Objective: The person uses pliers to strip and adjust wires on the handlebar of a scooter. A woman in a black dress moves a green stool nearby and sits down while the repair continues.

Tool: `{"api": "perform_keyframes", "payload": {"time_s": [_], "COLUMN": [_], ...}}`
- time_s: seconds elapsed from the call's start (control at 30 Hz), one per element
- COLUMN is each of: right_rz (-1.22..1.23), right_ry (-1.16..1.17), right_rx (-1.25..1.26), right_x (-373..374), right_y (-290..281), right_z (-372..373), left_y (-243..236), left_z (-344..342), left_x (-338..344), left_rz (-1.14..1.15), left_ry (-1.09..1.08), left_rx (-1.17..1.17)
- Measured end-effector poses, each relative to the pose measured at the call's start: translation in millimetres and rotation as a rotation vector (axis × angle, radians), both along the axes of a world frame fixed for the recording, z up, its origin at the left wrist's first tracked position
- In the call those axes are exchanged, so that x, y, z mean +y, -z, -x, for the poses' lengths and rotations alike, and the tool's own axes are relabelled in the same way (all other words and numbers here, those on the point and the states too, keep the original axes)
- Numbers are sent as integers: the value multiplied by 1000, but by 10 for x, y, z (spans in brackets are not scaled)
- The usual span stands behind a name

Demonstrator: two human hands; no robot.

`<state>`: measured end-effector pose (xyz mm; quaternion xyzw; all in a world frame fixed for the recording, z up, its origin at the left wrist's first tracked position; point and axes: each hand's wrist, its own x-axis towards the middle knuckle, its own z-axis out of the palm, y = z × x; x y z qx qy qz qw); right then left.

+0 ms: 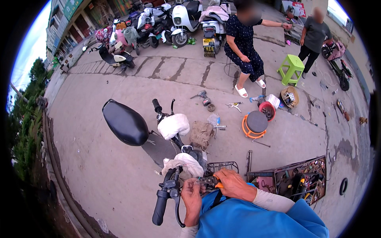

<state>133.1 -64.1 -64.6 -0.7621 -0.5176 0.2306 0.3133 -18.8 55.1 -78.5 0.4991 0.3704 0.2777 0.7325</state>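
Observation:
An electric scooter with a black seat (124, 122) stands in front of me, its handlebar wrapped in white cloth (173, 125). My left hand (191, 197) pinches a small metal part beside the black handlebar grip (160, 206) and its brake lever. My right hand (233, 184) is closed on pliers with orange handles (212, 182), whose jaws meet the same part. A wire front basket (222, 166) sits just behind my hands.
An open toolbox (295, 180) full of tools lies at the right. An orange round stool (255, 124), a red basket, loose tools and a drill are on the pavement ahead. Two people stand beyond near a green stool (291, 68). Parked scooters line the back.

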Motion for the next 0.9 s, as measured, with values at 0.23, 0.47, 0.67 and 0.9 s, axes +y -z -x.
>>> {"api": "perform_keyframes", "payload": {"time_s": [0.23,0.47,0.67,0.9], "right_rz": [88,90,60,15], "right_ry": [2,15,109,565], "right_rx": [49,-65,-43,48], "right_x": [2,-6,-7,-178], "right_y": [-3,48,83,51], "right_z": [-9,-5,31,-698], "left_y": [-2,-22,-23,101], "left_z": [-24,-32,2,209], "left_x": [5,-9,-18,-44], "left_rz": [30,15,21,4], "left_ry": [-21,-34,-31,-60], "left_rx": [-10,26,24,135]}}
